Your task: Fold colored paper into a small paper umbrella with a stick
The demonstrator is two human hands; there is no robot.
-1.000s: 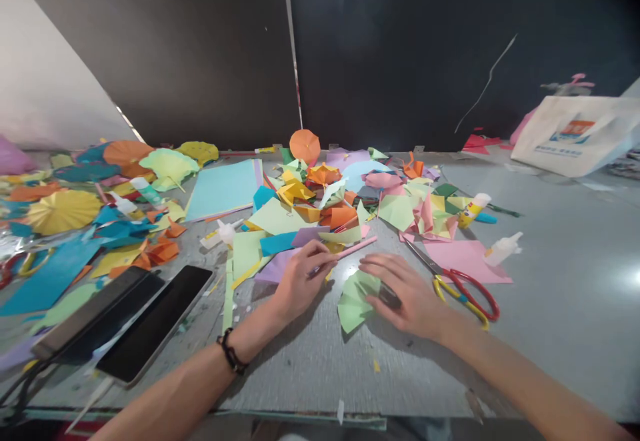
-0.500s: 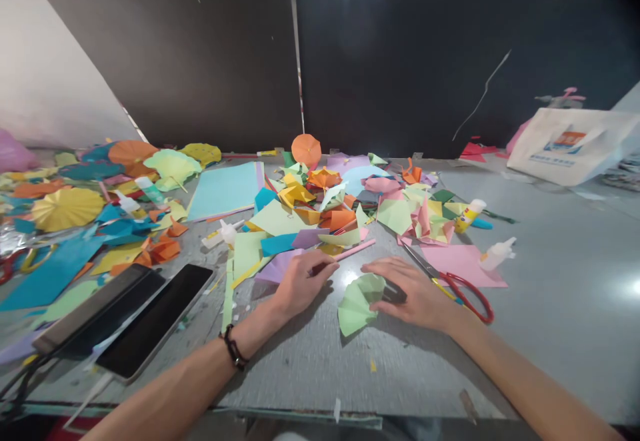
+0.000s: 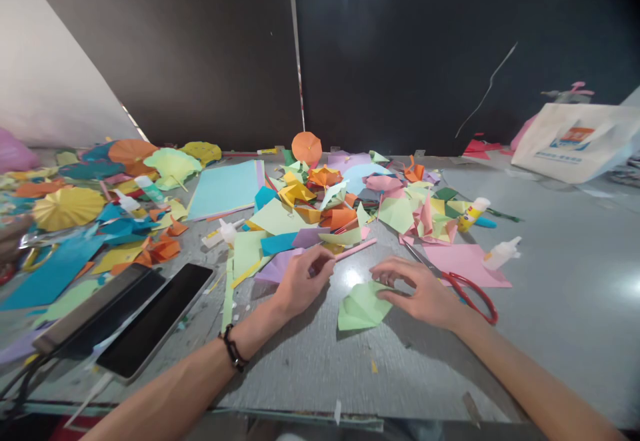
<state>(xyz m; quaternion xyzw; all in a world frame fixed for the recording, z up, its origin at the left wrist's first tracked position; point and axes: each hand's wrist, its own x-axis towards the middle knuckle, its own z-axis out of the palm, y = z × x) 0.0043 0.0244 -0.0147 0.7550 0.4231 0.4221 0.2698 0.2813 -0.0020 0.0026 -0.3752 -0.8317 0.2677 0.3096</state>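
Note:
My left hand (image 3: pixel 304 282) is closed, thumb and forefinger meeting at the near end of a thin pink rolled paper stick (image 3: pixel 356 248). The stick points away to the right. A creased light green paper piece (image 3: pixel 361 306) lies on the table between my hands, spread out low. My right hand (image 3: pixel 419 289) is over its right edge, fingers apart and curved, the thumb touching the paper. Red-handled scissors (image 3: pixel 470 294) lie just beyond my right hand, partly on a pink sheet (image 3: pixel 463 259).
Coloured paper scraps (image 3: pixel 295 217) heap up ahead of my hands. A phone (image 3: pixel 157 321) and a dark slab-like device (image 3: pixel 100 307) lie left. White glue bottles (image 3: pixel 503 253), a yellow glue stick (image 3: pixel 473 214) and a white bag (image 3: pixel 575 144) are right. Another person's hand (image 3: pixel 11 237) shows at the left edge.
My right hand has opened and lifted slightly off the green paper, which has loosened from its pleated fan shape and flattened. Another person's hand has appeared at the left edge.

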